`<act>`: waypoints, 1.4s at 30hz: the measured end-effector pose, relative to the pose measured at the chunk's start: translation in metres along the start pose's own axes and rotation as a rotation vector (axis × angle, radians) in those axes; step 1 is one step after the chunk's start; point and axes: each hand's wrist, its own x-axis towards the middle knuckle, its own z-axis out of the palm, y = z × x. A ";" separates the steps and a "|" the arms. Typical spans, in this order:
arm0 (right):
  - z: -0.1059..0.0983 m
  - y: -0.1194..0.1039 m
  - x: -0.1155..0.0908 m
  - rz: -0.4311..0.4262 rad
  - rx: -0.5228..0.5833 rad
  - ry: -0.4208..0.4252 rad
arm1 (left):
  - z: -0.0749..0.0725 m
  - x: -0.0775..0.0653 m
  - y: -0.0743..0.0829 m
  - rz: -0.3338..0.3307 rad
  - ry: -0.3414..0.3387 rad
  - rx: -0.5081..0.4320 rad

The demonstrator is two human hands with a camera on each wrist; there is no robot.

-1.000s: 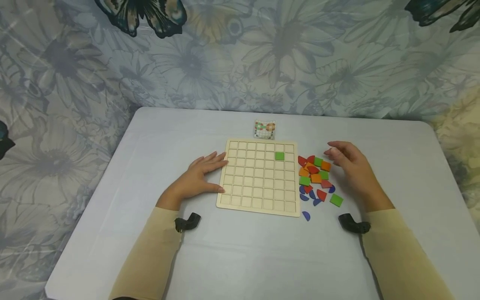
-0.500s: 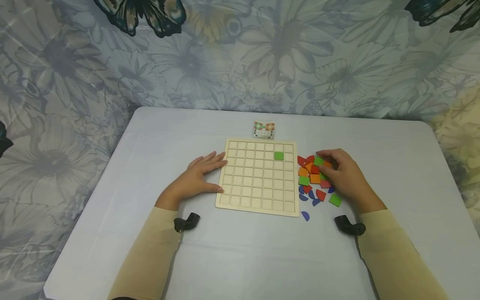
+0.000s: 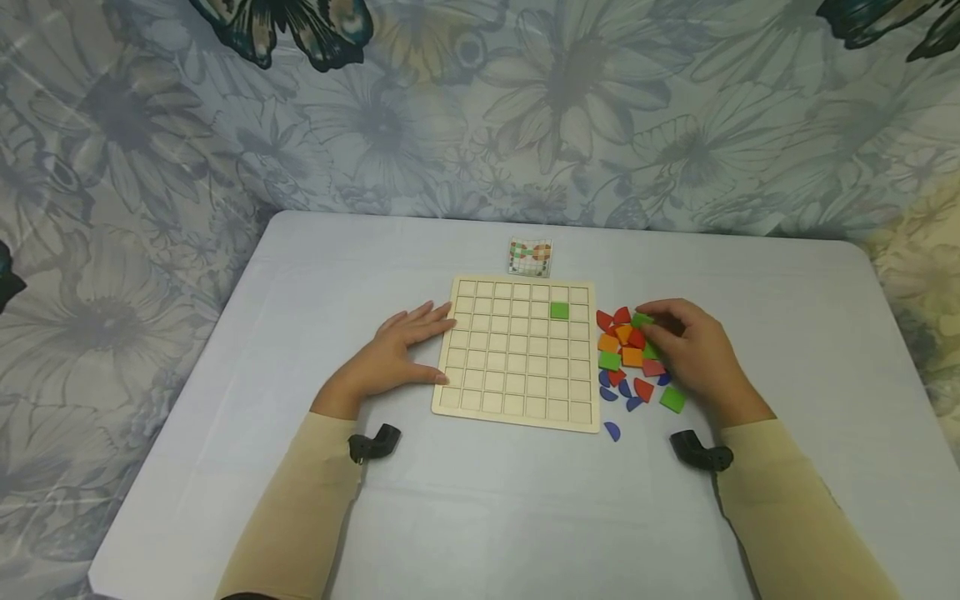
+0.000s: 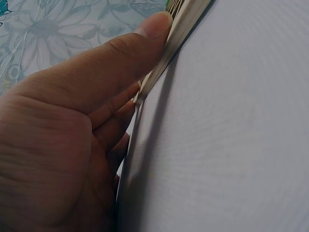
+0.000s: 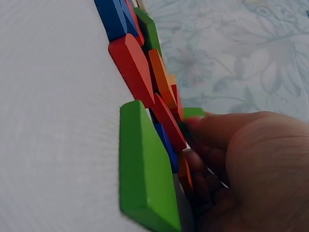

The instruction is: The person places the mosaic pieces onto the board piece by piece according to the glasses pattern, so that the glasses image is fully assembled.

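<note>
A light wooden grid board [image 3: 504,408] lies on the table with one green square [image 3: 558,311] in its upper right part. My left hand [image 3: 390,358] rests along the board's left edge, fingers spread and fairly straight. The left wrist view shows its thumb [image 4: 157,26] on the board's rim. To the right of the board, my right hand [image 3: 693,350] pinches a green square tile [image 3: 641,320] between thumb and fingers at the top of a pile of coloured pieces. That tile [image 5: 194,111] is mostly hidden behind the thumb in the right wrist view.
Red, orange, green and blue pieces lie loosely heaped beside the board, including an orange square [image 3: 632,357], a nearer green square [image 3: 672,400] and a blue half-round [image 3: 612,432]. A small patterned card [image 3: 529,258] lies beyond the board's far edge.
My right hand has come left and down from beside the pile onto it, and its fingers have closed on a green tile. The left hand stays at the board's edge.
</note>
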 end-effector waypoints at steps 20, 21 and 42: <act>0.000 -0.015 -0.006 0.031 0.077 0.099 | -0.001 0.000 -0.001 -0.006 -0.003 0.000; 0.000 -0.017 -0.006 0.027 0.084 0.096 | -0.001 0.000 -0.001 -0.006 -0.003 0.000; 0.018 -0.057 -0.014 -0.105 0.138 -0.056 | -0.002 -0.001 0.001 0.004 -0.002 -0.001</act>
